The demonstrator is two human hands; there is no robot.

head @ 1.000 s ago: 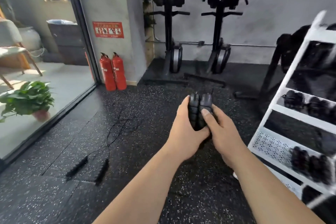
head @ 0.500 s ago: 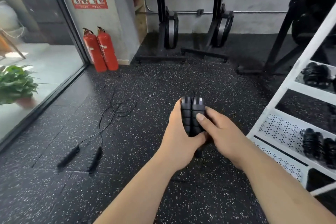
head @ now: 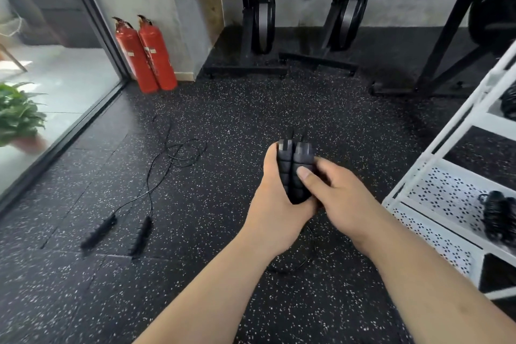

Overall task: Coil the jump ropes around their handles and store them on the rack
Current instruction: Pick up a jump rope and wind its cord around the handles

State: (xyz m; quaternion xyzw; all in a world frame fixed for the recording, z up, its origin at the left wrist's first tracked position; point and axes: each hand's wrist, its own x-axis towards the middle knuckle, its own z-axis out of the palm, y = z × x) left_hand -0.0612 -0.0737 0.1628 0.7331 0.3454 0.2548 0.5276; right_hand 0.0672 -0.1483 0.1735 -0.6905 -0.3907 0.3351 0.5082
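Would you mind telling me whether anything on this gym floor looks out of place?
Yes: one jump rope lies uncoiled on the floor, cord looped loosely toward the fire extinguishers, while a coiled one sits on the white rack.

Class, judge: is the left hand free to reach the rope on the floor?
Likely not: the left hand grips the paired handles with the right hand, and the floor rope lies apart, leftward.
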